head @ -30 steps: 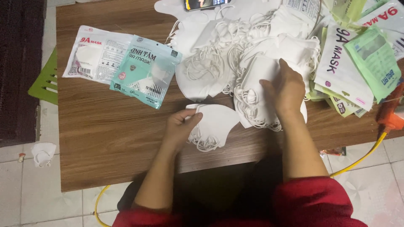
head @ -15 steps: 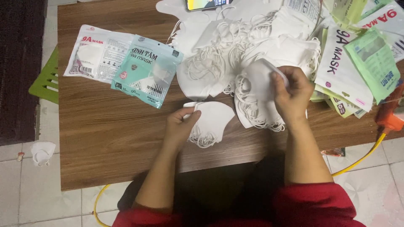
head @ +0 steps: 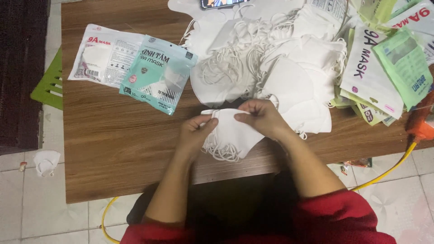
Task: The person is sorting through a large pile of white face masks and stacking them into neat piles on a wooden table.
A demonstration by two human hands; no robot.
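White mask (head: 230, 131) flat, long axis left-right

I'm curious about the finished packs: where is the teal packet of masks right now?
In the head view the teal packet lies flat on the wooden table, up and to the left of the hands, overlapping a white packet on its left, with the loose mask pile on its right.

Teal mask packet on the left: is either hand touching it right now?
No: the teal mask packet lies apart on the table, while the left hand and right hand both pinch a stack of white masks.
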